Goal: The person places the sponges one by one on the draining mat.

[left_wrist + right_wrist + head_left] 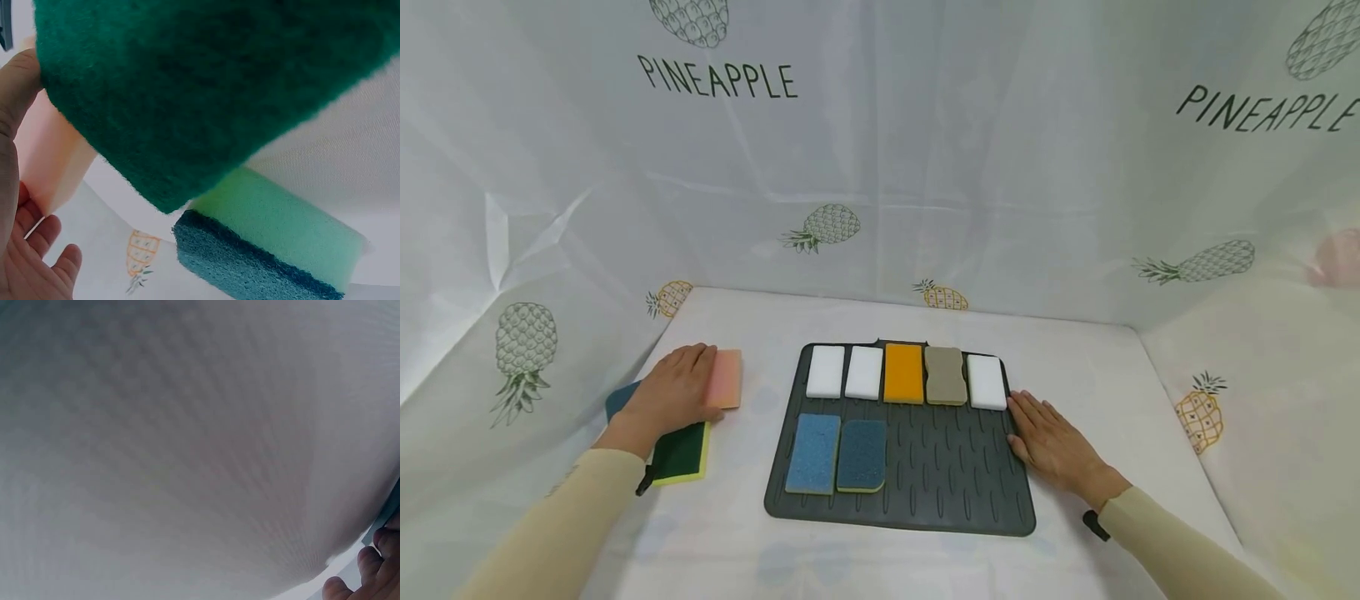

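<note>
Pink sponge (727,379) — you're gripping it w/ your L hand (676,389), green sponge (681,454) lying just beside. Your R hand (1055,440) is resting, fingers extended, at the grey mat's (955,475) R edge — mat's holding 2 rows, incl. an orange block (903,373).

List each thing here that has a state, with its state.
Mat: flat, partly filled
Pink sponge: gripped, off the mat
Left hand: gripping the pink sponge
Right hand: fingers straight, beside the mat
Green-yellow sponge: off mat, green side up
Blue-green sponge: off the mat
Three white sponges: on the mat
Orange sponge: on the mat
Tan sponge: on the mat
Two blue sponges: on the mat
</note>
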Available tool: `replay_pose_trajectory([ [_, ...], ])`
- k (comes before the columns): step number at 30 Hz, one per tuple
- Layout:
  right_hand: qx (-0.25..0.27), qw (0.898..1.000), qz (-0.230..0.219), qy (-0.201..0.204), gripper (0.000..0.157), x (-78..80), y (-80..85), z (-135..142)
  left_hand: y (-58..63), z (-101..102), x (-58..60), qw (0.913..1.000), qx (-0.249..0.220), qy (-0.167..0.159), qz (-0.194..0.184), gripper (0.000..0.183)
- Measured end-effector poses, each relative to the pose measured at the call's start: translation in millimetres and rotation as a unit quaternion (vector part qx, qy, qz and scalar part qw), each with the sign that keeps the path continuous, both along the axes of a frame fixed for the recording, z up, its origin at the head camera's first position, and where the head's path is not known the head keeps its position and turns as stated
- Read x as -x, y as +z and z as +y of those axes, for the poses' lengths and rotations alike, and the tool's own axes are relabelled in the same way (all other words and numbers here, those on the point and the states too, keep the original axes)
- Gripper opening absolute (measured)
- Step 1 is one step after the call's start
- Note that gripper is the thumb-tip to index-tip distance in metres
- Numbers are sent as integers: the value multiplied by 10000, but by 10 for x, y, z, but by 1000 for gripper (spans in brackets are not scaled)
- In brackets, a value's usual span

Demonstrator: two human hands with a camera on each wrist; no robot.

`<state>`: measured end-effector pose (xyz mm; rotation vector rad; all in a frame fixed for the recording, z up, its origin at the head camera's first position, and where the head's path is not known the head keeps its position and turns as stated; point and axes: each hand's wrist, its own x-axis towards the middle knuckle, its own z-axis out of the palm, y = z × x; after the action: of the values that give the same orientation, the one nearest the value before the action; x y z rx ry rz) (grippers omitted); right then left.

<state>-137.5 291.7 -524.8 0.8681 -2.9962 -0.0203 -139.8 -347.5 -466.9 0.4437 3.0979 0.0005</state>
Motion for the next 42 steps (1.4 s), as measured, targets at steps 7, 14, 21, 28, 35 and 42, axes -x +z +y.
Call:
replay_pose_trajectory([
  [7,-6,10000,40,21,65,-16,-14,27,-40,25,48,9997,-65,-63,232,110],
  [14,-52,9999,96,85,65,-29,-11,34,-92,53,108,9953,-115,-244,931,108],
  [21,-75,9999,138,70,66,-24,-16,44,-85,96,178,9934,-25,-242,1121,110],
  [28,-99,9998,130,78,66,-13,12,31,-10,180,214,9959,-43,-87,897,111],
  [35,-78,9999,103,77,66,8,0,40,31,321,268,9958,-207,-58,887,111],
  [42,-42,9999,101,74,66,17,-20,48,87,480,288,9922,-218,-208,1209,106],
])
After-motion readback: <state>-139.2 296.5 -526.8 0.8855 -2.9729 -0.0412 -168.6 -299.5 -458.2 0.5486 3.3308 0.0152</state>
